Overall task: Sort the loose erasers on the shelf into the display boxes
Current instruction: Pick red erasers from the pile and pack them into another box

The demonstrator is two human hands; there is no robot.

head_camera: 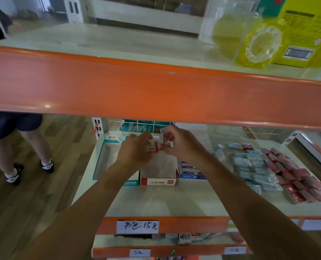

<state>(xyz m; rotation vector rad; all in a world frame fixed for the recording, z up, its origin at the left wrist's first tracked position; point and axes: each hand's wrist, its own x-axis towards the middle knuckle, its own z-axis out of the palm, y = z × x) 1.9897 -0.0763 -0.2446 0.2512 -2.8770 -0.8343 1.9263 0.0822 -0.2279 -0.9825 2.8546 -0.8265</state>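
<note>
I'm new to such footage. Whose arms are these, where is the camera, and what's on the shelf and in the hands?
No machine here: a person wears one camera on the head, looking down at their own arms. The left hand pinches small red-and-white erasers; the right hand pinches small white pieces, too blurred to name. Both hover over an open red-and-white display box on the shelf, between a teal box and a blue box. To the right, loose erasers lie piled.

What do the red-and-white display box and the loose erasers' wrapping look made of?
Red-and-white display box: probably thin printed cardboard, matte, with folded corners and plain inner walls. Loose erasers: wrapping looks like clear glossy plastic film, glinting; blur leaves it uncertain.
</note>
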